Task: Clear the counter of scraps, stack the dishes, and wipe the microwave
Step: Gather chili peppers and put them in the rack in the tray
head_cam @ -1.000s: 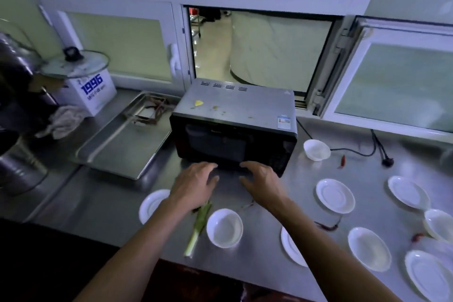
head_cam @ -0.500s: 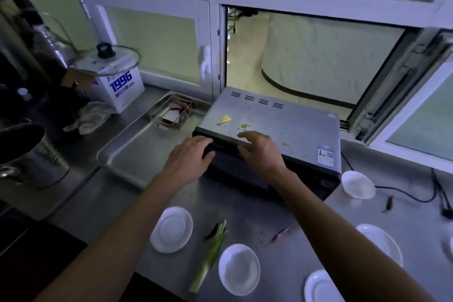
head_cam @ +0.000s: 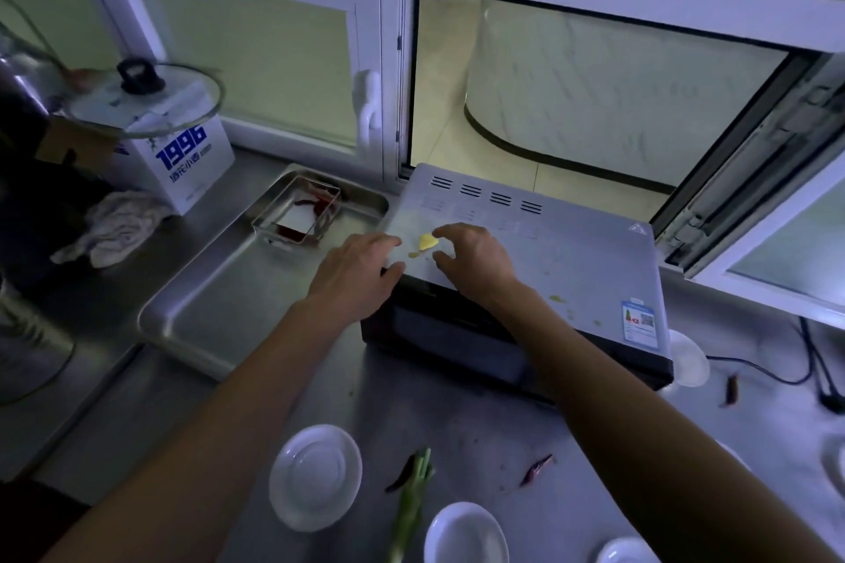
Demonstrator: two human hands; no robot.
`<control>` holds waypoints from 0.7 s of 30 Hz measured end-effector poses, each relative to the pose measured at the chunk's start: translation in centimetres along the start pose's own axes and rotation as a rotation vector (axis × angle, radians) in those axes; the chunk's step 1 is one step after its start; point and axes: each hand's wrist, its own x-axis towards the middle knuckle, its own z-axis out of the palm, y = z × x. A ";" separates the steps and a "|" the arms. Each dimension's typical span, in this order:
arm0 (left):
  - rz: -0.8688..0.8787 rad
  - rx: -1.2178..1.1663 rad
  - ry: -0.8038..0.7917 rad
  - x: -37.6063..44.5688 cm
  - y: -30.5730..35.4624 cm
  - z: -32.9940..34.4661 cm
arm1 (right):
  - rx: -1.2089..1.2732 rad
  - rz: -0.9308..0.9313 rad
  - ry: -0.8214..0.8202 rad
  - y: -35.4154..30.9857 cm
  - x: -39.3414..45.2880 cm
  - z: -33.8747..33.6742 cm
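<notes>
Grey boxy metal microwave (head_cam: 539,261): right hand (head_cam: 475,258) spread, seemingly nearing yellow scrap (head_cam: 427,242); left hand (head_cam: 361,272) relaxed; scrap might smear

Both hands reached over the grey top of the microwave (head_cam: 548,251): the right hand (head_cam: 475,263) curved its thumb and fingers around a small yellow scrap (head_cam: 427,241) without plainly touching it, and the left hand (head_cam: 354,274) lay with loose fingers at the top's left front corner, just left of that scrap. Right of the right hand, greenish smears (head_cam: 558,299) dotted the top near a sticker (head_cam: 639,321). Left of the left hand sat a steel tray (head_cam: 219,302) holding a small container (head_cam: 297,215); nearer the person, a white saucer (head_cam: 315,476), a green stalk (head_cam: 411,507), a dried chilli (head_cam: 537,469) and a white bowl (head_cam: 466,535) lay on the counter (head_cam: 457,421).
</notes>
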 end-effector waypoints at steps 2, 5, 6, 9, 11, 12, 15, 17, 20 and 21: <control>0.015 0.001 -0.013 1.0 -1.0 -0.1 | -0.032 0.006 -0.016 -0.4 1.2 0.4; 0.037 0.006 -0.028 2.3 -2.4 -0.4 | -0.120 0.033 -0.035 -0.8 2.5 1.0; 0.047 0.011 -0.033 2.6 -2.8 -0.5 | -0.151 0.048 -0.040 -0.9 2.7 1.1; 0.064 -0.002 -0.044 3.5 -3.9 -0.5 | -0.201 0.085 -0.067 -0.9 3.3 1.6; 0.069 -0.029 -0.052 3.9 -4.3 -0.3 | -0.228 0.093 -0.079 -1.1 3.7 1.8; 0.076 -0.042 -0.052 4.0 -4.5 -0.2 | -0.245 0.094 -0.081 -1.1 3.8 1.9; 0.102 -0.072 -0.047 4.3 -4.8 0.3 | -0.253 0.106 -0.062 -1.5 4.0 2.0; 0.119 -0.082 -0.051 4.4 -4.8 0.4 | -0.223 0.116 -0.032 -1.7 4.1 2.0; 0.144 -0.086 -0.067 4.7 -4.4 0.4 | -0.170 0.123 0.008 -1.8 3.9 2.0; 0.155 -0.081 -0.071 4.8 -4.3 0.4 | -0.151 0.128 0.024 -1.8 3.8 2.0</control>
